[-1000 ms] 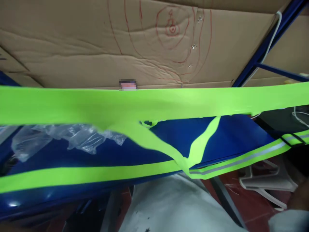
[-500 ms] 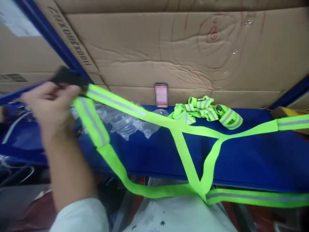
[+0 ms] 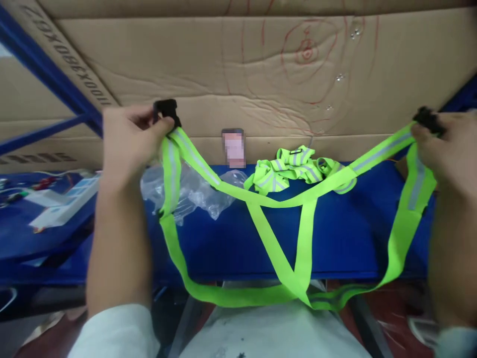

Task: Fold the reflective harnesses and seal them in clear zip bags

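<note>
Stretched between my two hands hangs a neon-green reflective harness, its straps joined in a V at the middle. My left hand is closed on a black buckle at one end. At the other end my right hand grips a second black buckle, partly hidden by the fingers. The lower strap sags towards my lap. Behind the harness, a bundle of similar green straps lies crumpled on the blue table.
Clear plastic bags lie on the table to the left of the bundle. A phone leans against the cardboard wall. Farther left is a white power strip. Blue frame bars stand at the sides.
My right hand has come into view holding its buckle. My left hand has moved right, and the harness now droops evenly between both hands. The view has shifted slightly.
</note>
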Demonstrator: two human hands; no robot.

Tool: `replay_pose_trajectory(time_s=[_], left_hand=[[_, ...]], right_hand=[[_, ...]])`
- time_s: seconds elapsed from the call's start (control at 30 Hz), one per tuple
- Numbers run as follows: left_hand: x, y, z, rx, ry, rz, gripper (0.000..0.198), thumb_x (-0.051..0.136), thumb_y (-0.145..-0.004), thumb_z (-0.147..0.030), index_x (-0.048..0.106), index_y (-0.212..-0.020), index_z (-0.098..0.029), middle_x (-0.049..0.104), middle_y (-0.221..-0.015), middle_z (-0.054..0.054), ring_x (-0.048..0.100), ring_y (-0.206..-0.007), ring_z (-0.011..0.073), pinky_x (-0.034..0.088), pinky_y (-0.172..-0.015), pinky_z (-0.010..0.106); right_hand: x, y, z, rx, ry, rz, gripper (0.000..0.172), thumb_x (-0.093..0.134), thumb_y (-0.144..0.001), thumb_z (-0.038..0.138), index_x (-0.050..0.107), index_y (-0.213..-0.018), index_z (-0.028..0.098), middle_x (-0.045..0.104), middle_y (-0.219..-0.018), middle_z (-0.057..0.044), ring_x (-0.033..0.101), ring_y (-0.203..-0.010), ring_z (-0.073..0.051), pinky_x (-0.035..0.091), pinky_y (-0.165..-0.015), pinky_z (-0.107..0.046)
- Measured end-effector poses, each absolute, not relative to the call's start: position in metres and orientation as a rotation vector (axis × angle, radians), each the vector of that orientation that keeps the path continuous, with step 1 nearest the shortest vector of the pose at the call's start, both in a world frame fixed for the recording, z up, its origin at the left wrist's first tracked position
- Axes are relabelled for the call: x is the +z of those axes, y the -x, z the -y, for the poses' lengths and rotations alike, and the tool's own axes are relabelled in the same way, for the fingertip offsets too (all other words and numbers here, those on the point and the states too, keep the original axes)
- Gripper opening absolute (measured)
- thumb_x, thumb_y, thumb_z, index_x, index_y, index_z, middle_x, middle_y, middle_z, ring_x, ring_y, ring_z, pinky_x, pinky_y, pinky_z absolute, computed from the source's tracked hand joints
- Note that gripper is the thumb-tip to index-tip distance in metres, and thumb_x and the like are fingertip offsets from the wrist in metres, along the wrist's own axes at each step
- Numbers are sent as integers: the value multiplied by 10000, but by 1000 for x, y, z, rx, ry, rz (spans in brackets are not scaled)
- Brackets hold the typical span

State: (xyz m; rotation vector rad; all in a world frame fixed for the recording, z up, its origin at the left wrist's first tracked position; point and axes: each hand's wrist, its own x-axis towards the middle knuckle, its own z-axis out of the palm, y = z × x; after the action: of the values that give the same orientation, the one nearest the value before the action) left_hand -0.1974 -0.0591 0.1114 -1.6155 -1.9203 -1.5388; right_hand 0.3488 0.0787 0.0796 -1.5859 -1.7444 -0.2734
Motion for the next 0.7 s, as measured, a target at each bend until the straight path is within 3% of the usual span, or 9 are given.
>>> replay_pose_trajectory(time_s=[0.07,0.13,0.2,0.3,0.4,0.57,0.7], left_hand=[[130,169,57,-1243,1605,1811,215,685,-743,-341,683,-756,-127,420,-680,-28,426,-698,105,481,-820,304],[146,138,57,-1064,1600,1753,228,606,-823,-339,722,-814,-142,474,-738,11,533,-817,168,487,-918,349],[155,111,57,-948,1669,1722,283,535,-877,-345,756,-897,-170,567,-800,47,585,-914,224,480,-959,379],[152,84,50,-845,1774,1700,395,504,-902,-339,771,-1161,-205,678,-960,92,605,-985,269,474,-981,421],[133,69,36,-805,1836,1688,506,514,-919,-321,681,-1385,-215,689,-1114,118,609,-1035,290,484,-983,445],[105,47,23,-875,1977,1636,518,513,-970,-253,574,-1479,-175,645,-1238,143,606,-1141,322,469,-1043,463],[100,33,30,-934,2000,1497,481,491,-1006,-227,542,-1483,-190,644,-1244,137,590,-1217,324,455,-1086,461]], right_hand=[[93,-326,-72,-347,1588,1715,694,428,-1009,533,596,-1472,44,624,-1415,-258,575,-1366,-319,446,-934,-411],[105,-300,-63,-379,1477,1775,520,550,-1022,229,562,-1528,110,585,-1482,-235,575,-1392,-277,440,-1093,-358],[114,-275,-54,-347,1401,1855,570,539,-967,58,557,-1533,115,590,-1492,-203,567,-1408,-255,411,-1176,-330],[120,-247,-45,-321,1381,1896,617,469,-948,23,531,-1555,118,608,-1468,-188,580,-1370,-272,426,-1158,-346],[117,-225,-42,-343,1337,1927,626,413,-957,46,514,-1568,140,588,-1462,-190,562,-1345,-310,444,-1131,-411],[98,-186,-38,-375,1117,2026,559,394,-1020,190,490,-1567,249,551,-1454,-150,509,-1335,-366,433,-1145,-555],[80,-157,-27,-388,939,2044,575,351,-1011,148,456,-1569,239,504,-1470,-151,487,-1339,-363,433,-1142,-603]])
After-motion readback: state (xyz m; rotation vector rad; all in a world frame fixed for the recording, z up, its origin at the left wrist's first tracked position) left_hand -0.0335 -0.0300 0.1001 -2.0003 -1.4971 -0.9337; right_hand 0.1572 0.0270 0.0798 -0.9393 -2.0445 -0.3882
